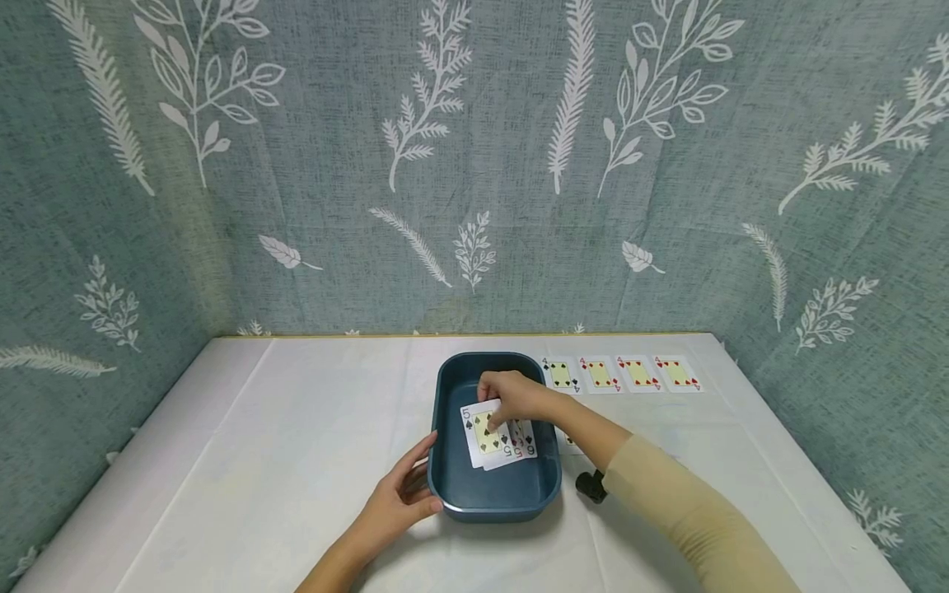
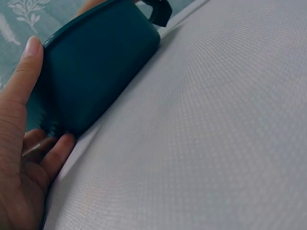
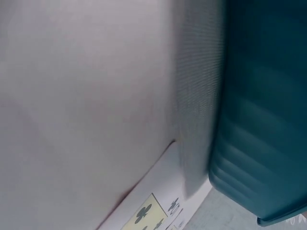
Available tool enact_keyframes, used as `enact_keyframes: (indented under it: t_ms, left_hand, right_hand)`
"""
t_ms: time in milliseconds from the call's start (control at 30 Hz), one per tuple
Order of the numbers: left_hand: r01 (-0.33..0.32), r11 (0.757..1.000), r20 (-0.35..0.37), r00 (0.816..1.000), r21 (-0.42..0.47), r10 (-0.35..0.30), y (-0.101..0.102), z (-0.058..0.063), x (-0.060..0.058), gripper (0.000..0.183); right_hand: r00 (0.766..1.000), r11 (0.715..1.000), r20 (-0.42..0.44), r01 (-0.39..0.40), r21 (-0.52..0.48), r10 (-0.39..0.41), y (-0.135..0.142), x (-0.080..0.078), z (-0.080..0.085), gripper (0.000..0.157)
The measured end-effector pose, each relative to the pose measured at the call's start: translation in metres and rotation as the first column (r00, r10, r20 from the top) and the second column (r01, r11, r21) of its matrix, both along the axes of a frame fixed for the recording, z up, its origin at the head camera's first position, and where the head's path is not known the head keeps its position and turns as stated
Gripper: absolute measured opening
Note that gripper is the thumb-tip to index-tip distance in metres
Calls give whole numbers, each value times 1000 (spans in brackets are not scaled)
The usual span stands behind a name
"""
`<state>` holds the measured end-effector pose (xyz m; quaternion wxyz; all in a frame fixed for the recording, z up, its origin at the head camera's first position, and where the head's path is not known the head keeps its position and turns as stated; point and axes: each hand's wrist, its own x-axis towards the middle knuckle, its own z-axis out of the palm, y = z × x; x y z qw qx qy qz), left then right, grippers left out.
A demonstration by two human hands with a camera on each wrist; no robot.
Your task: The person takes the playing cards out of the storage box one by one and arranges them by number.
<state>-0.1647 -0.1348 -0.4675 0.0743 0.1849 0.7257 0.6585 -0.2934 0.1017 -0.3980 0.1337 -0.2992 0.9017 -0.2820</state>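
Note:
A dark blue plastic bin (image 1: pixel 493 501) stands on the white table. At its left side my left hand (image 1: pixel 396 502) grips it, thumb and fingers spread round the wall; in the left wrist view the thumb lies at the rim and other fingers curl by the base. Over the inside of the bin my right hand (image 1: pixel 519 397) pinches a five of spades (image 1: pixel 482 445) between thumb and fingers. Beneath it, partly covered, fanned playing cards (image 1: pixel 525 445) show in the bin. The right wrist view shows the bin's outer wall (image 3: pixel 268 120), not the right fingers.
Face-up fours (image 1: pixel 638 374) lie in a row at the back right, beside the bin. Another card (image 1: pixel 569 445) is partly hidden by the right forearm. A small black object (image 1: pixel 591 486) shows under the right sleeve. A patterned cloth (image 1: pixel 474 165) hangs behind the table.

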Motion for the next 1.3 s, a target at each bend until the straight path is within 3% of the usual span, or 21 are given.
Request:
enact_keyframes:
  t_ms: [267,533,1000,1300]
  left_hand:
    - [-17,1000,25,1000,-5,17,1,0,0,76]
    - [-18,1000,41,999,-14,19,2,1,1,77]
    - [-3,1000,9,1000,-2,3,0,1,1,76]
    - [16,1000,-1,1000,8,-16,-1,2,2,77]
  right_hand:
    - [998,991,69,5,-132,4,8,3,4,33]
    - [989,959,149,53,-277,-11,13,17,11,34]
    - [987,927,146,118,-356,-69,31,35,25,33]
    - [986,919,99,162,-359,-135,54,44,32,30]
